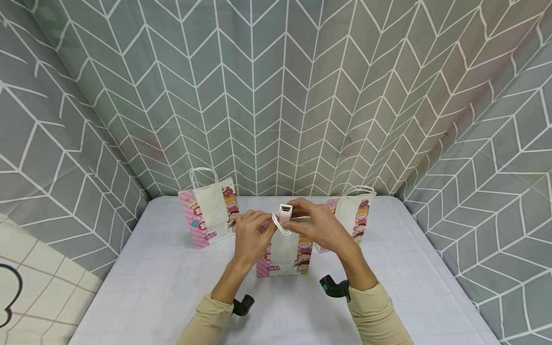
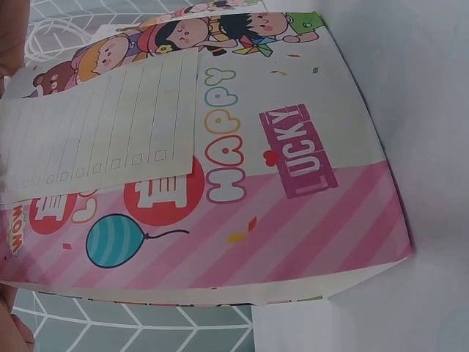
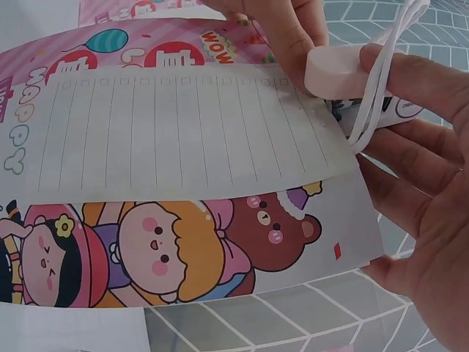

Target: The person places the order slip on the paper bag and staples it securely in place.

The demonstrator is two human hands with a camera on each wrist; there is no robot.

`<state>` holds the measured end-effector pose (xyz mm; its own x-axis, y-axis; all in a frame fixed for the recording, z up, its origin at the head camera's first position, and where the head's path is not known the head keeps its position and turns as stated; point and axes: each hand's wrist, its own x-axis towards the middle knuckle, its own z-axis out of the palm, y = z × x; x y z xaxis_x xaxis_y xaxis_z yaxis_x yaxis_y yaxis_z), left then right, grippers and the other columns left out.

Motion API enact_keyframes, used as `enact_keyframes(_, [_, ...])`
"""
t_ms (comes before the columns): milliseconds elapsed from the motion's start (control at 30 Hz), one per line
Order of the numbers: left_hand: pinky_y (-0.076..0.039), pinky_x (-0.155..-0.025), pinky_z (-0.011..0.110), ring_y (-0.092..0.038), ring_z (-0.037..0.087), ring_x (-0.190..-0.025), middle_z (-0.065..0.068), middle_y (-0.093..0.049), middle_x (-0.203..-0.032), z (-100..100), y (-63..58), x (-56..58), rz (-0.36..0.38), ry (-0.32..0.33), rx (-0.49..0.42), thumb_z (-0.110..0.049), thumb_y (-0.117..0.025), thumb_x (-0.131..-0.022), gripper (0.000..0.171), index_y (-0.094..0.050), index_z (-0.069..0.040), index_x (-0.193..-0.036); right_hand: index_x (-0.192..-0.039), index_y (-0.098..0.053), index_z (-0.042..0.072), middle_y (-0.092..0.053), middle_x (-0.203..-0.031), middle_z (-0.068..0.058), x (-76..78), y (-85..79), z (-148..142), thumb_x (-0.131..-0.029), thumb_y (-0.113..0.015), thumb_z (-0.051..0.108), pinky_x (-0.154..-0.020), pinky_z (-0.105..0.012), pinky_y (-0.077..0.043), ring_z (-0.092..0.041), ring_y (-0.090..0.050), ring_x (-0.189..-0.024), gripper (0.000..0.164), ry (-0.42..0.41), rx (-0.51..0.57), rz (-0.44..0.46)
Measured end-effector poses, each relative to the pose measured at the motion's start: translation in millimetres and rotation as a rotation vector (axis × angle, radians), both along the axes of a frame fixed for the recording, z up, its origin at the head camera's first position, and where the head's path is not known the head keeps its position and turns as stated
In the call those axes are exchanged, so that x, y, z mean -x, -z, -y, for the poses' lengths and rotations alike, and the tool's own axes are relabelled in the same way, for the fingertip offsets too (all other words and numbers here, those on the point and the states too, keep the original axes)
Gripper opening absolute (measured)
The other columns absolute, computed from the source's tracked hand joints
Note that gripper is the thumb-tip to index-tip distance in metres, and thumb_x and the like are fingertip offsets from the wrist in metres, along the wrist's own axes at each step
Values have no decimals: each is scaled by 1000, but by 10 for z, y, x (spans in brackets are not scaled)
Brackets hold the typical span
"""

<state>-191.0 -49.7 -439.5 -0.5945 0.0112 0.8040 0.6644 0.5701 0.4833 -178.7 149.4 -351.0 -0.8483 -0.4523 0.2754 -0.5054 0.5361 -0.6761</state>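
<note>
A pink-and-white gift bag (image 1: 282,263) with white cord handles stands before me, a lined paper sheet (image 3: 183,132) lying over its printed front. At the bag's top edge, my right hand (image 1: 319,225) grips a small pale pink stapler (image 1: 285,214), which sits over the edge beside the sheet's top. One white handle (image 3: 377,84) loops down across the stapler. My left hand (image 1: 252,237) pinches the bag's upper left edge close to the stapler; its fingers (image 3: 289,44) also show in the right wrist view. The stapler's jaws are partly hidden by fingers and sheet.
Two similar gift bags with lined sheets on their fronts stand farther back, one on the left (image 1: 211,230) and one on the right (image 1: 347,215). They rest on a white-covered table (image 1: 164,287). A grey patterned curtain (image 1: 267,96) hangs behind it.
</note>
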Motion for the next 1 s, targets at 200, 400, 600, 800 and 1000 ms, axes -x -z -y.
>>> enact_keyframes(200, [-34, -77, 42, -60, 18, -76, 2, -75, -83, 0, -2, -1, 10, 0, 4, -16, -83, -82, 10, -79, -9, -88, -123, -64, 19, -74, -115, -2, -13, -23, 12, -88, -79, 30, -89, -43, -55, -20, -70, -110, 40, 13, -66, -34])
enact_keyframes(400, [-34, -78, 42, -60, 17, -77, 1, -75, -84, 2, 3, 2, 7, -2, 15, -18, -82, -83, 10, -79, -10, -89, -125, -63, 16, -73, -116, -5, -25, -32, -1, -88, -79, 28, -87, -44, -55, -24, -69, -110, 42, 11, -112, -43])
enact_keyframes(600, [-33, -77, 42, -60, 17, -77, 0, -75, -84, 3, 3, 6, 3, -2, 16, -22, -83, -84, 13, -79, -11, -89, -125, -62, 16, -74, -116, -5, -38, -50, -7, -89, -79, 27, -86, -43, -56, -23, -70, -109, 41, 6, -121, -41])
enact_keyframes(800, [-33, -77, 41, -61, 17, -78, -1, -76, -84, 10, 11, 11, -4, 6, 24, -25, -83, -83, 15, -79, -11, -88, -126, -63, 14, -73, -117, -5, -71, -92, -19, -89, -78, 24, -82, -38, -58, -22, -70, -107, 41, 17, -136, 0])
enact_keyframes(1000, [-34, -80, 42, -60, 15, -79, -2, -75, -86, 22, 9, 14, 10, 52, 11, -22, -82, -84, 11, -79, -13, -91, -126, -62, 13, -71, -120, -5, -41, -68, -63, -90, -77, 23, -84, -41, -58, -24, -68, -112, 39, -21, -103, 31])
